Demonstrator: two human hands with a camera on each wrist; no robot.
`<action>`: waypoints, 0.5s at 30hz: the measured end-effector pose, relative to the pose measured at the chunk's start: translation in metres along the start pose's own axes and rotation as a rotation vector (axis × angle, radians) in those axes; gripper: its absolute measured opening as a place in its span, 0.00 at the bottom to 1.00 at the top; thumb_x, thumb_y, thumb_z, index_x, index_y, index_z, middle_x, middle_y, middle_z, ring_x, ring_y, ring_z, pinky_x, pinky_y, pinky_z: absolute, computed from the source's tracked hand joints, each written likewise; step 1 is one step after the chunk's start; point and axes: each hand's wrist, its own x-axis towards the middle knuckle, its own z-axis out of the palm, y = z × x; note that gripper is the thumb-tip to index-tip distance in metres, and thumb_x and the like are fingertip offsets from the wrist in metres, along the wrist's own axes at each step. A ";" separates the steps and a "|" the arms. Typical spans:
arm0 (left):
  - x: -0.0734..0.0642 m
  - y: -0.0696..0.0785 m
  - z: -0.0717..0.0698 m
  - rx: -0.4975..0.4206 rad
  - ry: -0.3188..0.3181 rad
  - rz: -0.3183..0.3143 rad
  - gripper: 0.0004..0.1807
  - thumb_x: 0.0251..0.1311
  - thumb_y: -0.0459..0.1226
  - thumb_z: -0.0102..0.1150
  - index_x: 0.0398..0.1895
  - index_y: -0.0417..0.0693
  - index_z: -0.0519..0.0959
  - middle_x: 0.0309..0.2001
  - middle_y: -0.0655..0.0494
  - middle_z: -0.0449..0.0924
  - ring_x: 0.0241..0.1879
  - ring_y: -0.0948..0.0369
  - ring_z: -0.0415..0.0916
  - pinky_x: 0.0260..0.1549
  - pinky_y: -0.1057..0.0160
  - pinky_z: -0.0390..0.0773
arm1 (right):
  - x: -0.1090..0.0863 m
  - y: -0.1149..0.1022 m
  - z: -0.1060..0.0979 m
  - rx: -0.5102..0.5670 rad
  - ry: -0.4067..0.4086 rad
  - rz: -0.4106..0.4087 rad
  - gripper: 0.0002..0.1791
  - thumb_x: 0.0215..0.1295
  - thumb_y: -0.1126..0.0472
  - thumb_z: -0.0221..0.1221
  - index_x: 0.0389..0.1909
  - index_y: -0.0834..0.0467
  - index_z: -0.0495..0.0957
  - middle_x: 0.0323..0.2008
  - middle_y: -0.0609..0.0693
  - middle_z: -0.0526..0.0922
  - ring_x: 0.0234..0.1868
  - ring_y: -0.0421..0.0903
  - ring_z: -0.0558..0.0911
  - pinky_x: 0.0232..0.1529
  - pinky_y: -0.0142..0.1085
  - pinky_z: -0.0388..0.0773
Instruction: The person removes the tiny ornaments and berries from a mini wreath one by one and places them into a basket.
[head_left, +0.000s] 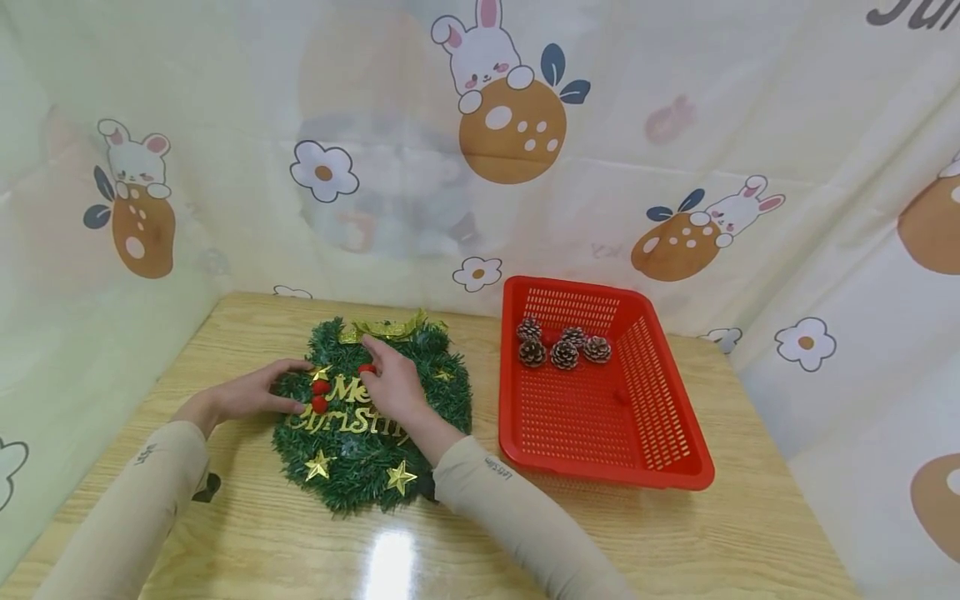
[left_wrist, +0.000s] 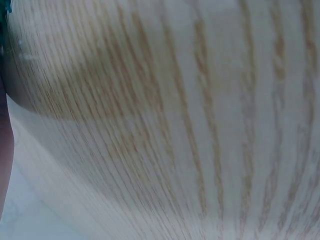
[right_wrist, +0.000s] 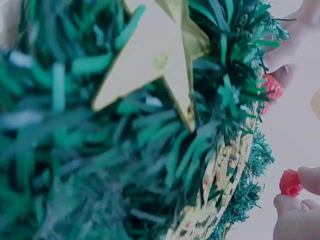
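Note:
A green tinsel Christmas wreath (head_left: 367, 479) with gold stars and gold "Merry Christmas" lettering (head_left: 352, 419) lies on the wooden table. Over its upper middle, my right hand (head_left: 396, 385) pinches a small red berry (right_wrist: 290, 183) between thumb and finger, apart from the greenery in the right wrist view. At the wreath's left edge is my left hand (head_left: 258, 392), fingers and thumb spread around that side. Two more red berries (head_left: 320, 403) sit on the wreath close to its fingertips. The left wrist view shows mostly tabletop, with a sliver of hand at its left edge.
Right of the wreath stands a red plastic basket (head_left: 507, 400) holding several pine cones (head_left: 565, 355) and a few red bits. A gold ribbon (head_left: 382, 327) crosses the wreath's top. Behind the table hangs a printed curtain (head_left: 405, 225).

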 end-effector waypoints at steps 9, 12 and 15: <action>-0.002 0.004 0.000 -0.004 0.000 -0.006 0.43 0.60 0.47 0.67 0.74 0.45 0.57 0.73 0.33 0.49 0.70 0.32 0.44 0.61 0.28 0.50 | 0.000 -0.004 -0.013 0.016 0.054 0.026 0.31 0.70 0.68 0.56 0.73 0.52 0.63 0.70 0.46 0.67 0.65 0.47 0.72 0.29 0.32 0.72; -0.002 0.005 0.000 0.003 0.006 -0.006 0.43 0.59 0.47 0.67 0.73 0.45 0.57 0.73 0.33 0.50 0.70 0.32 0.44 0.62 0.28 0.50 | 0.002 -0.007 -0.021 0.023 0.066 0.036 0.32 0.70 0.68 0.56 0.73 0.51 0.62 0.70 0.46 0.66 0.66 0.47 0.71 0.28 0.32 0.70; -0.002 0.005 0.000 0.008 0.012 -0.004 0.43 0.59 0.47 0.67 0.73 0.45 0.58 0.73 0.33 0.50 0.70 0.32 0.44 0.62 0.28 0.50 | 0.006 -0.010 -0.030 0.015 0.087 0.040 0.32 0.70 0.67 0.56 0.73 0.51 0.62 0.70 0.45 0.66 0.67 0.47 0.70 0.37 0.31 0.73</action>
